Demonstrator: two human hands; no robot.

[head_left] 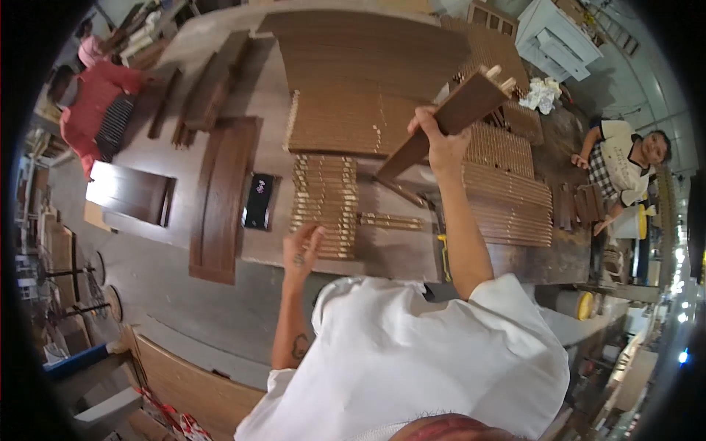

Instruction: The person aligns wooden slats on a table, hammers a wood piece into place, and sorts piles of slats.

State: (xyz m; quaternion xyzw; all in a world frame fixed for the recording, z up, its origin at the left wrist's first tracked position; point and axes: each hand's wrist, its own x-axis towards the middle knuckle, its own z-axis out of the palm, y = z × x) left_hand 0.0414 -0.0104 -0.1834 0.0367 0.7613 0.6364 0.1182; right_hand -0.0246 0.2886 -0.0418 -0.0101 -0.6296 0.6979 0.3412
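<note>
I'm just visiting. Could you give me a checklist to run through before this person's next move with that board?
1. Right hand grips the dark brown board: ok, fingers and thumb are around it.
2. Board's lower end is off the table: cannot tell; the board is tilted and things crowd that end.
3. Left hand is empty: cannot tell; it is half curled at the slat stack's near left corner.
4. Black flat object is clear of both hands: ok, it lies left of the slat stack.
5. Person at the right is clear of the board: ok, well apart from it.
</note>
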